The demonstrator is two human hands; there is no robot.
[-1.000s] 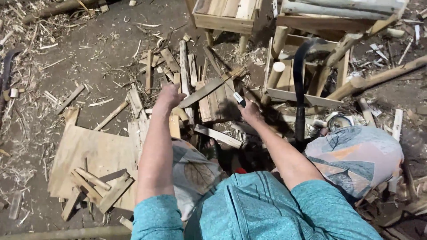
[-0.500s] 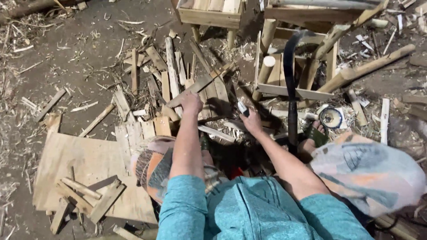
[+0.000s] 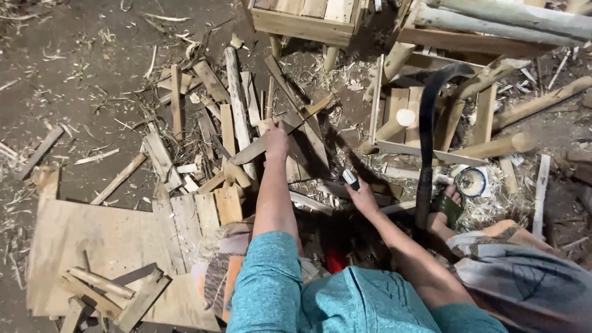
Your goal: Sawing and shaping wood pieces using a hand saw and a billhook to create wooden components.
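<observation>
Currently left hand (image 3: 277, 137) stretched forward, fingers closed on a wood slat (image 3: 280, 132); right hand (image 3: 362, 196) lower, gripping a small white-tipped tool (image 3: 350, 179).

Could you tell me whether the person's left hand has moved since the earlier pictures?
Cannot tell for certain: the left hand rests on the same long wooden slat as earlier; the camera itself shifted.

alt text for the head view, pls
A person's left hand reaches into a pile of wood scraps on a dirt floor, touching a flat slat. The right hand holds a small white-tipped tool; a curved dark blade stands beside it.
</observation>
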